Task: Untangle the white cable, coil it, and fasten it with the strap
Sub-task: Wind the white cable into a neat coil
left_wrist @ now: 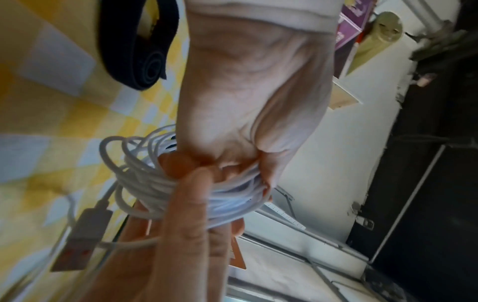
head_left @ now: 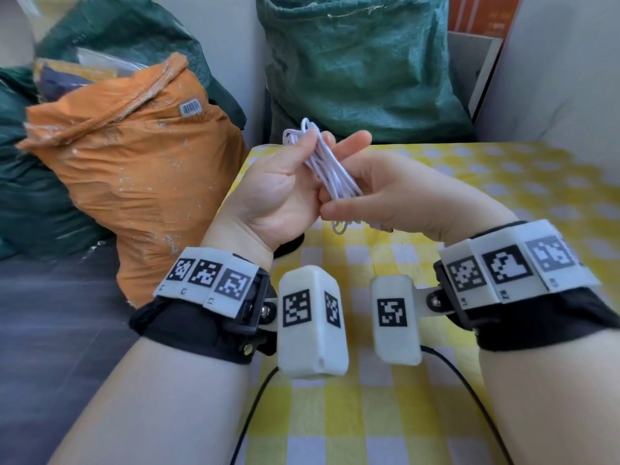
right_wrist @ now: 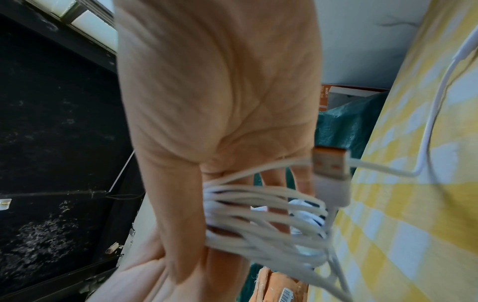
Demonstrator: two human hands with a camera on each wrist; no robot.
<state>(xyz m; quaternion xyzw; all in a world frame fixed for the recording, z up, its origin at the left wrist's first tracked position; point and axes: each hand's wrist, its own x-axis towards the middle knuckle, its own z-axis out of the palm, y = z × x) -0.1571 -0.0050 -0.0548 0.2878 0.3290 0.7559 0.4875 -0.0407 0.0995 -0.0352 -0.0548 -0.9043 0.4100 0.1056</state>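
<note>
The white cable [head_left: 330, 171] is gathered into a long bundle of several loops, held above the yellow checked table [head_left: 503, 196]. My left hand [head_left: 335, 139] lies palm up and pinches the upper part of the bundle between thumb and fingers. My right hand [head_left: 349, 196] curls round the lower end. The left wrist view shows the coil [left_wrist: 160, 183] and its USB plug [left_wrist: 80, 235] hanging free. In the right wrist view the plug [right_wrist: 331, 163] dangles beside the loops [right_wrist: 258, 214]. A loose tail [right_wrist: 434, 122] trails onto the cloth. The black strap [left_wrist: 139, 47] lies rolled on the table under my left wrist.
An orange sack [head_left: 134, 162] stands against the table's left edge, and a green sack [head_left: 362, 62] stands behind the table. A pale cushion [head_left: 553, 78] sits at the back right. Black wrist-camera leads [head_left: 469, 391] cross the near part of the table.
</note>
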